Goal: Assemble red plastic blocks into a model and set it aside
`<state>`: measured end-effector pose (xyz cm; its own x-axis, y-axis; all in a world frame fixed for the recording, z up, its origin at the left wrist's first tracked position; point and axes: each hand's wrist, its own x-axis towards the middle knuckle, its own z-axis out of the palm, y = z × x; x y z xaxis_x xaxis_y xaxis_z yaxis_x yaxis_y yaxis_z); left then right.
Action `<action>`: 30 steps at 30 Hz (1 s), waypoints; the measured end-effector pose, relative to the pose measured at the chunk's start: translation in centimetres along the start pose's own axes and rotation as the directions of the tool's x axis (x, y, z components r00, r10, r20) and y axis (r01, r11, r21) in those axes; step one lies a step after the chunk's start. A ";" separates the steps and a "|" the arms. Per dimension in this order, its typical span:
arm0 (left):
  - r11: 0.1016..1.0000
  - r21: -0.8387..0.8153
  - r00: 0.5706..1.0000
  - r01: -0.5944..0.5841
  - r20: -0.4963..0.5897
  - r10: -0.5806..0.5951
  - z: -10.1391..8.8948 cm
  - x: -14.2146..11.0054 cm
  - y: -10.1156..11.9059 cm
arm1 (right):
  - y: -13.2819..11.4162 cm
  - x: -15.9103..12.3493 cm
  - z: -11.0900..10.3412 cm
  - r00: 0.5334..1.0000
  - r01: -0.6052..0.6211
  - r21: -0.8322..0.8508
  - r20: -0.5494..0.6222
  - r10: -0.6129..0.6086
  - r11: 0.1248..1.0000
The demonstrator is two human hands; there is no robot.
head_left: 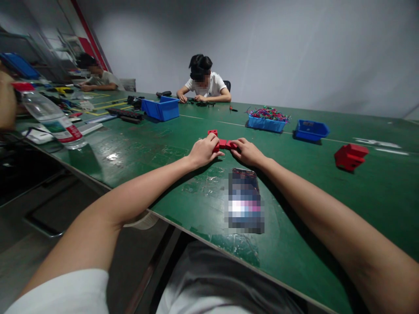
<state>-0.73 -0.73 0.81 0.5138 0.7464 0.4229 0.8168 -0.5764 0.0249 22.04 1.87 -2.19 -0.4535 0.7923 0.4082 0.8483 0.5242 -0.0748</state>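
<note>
Both my arms reach out over a green table (137,152). My left hand (203,151) and my right hand (248,152) are closed on the two ends of a small red plastic part (223,142) that rests on the tabletop between them. The fingers curl round it, so much of the part is hidden. A phone (245,198) lies flat on the table just in front of my hands, nearer to me.
A red block-like piece (350,156) sits at the right. Blue bins (163,108) (310,130) and a blue tray of colourful small parts (267,118) stand further back. A water bottle (52,117) lies at the left. Two other people sit at the far side.
</note>
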 end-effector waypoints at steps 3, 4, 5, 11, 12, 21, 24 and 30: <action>0.998 -0.017 0.998 -0.055 0.002 0.055 0.0 -0.1 0.1 | -0.1 -0.1 0.0 0.998 -0.023 0.039 -0.060 0.025 0.999; 0.997 -0.032 0.998 -0.069 0.013 0.069 0.1 -0.1 0.1 | -0.1 -0.2 0.1 0.997 -0.025 0.051 -0.075 0.029 0.998; 0.995 -0.055 0.996 -0.083 0.020 0.084 0.2 -0.1 0.1 | -0.1 -0.2 0.1 0.996 -0.027 0.061 -0.085 0.032 0.998; 0.949 -0.258 0.983 -0.182 -0.049 0.175 1.4 -0.1 -0.9 | 0.2 -0.2 0.4 0.991 -0.031 0.131 -0.124 0.047 0.991; 0.939 -0.294 0.983 -0.181 -0.065 0.170 1.6 0.0 -1.0 | 0.3 -0.2 0.4 0.989 -0.034 0.161 -0.135 0.056 0.986; 0.749 -0.662 0.993 -0.020 -0.098 -0.060 2.7 0.5 -0.7 | 0.4 0.1 -0.1 0.903 -0.256 0.625 -0.117 0.413 0.737; 0.675 -0.727 0.990 0.125 0.052 -0.128 2.7 0.8 -0.8 | 0.1 0.4 -0.2 0.851 -0.280 0.770 -0.077 0.520 0.573; 0.511 -0.844 0.986 0.165 0.135 -0.096 3.8 1.9 -1.6 | -0.5 0.7 -0.6 0.863 -0.241 0.939 0.093 0.496 0.244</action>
<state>-0.08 2.82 -1.87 0.4640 0.8361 0.2926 0.2806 -0.4520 0.8467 21.44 2.01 -1.31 0.0040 0.9730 0.2310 0.0592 0.2303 -0.9713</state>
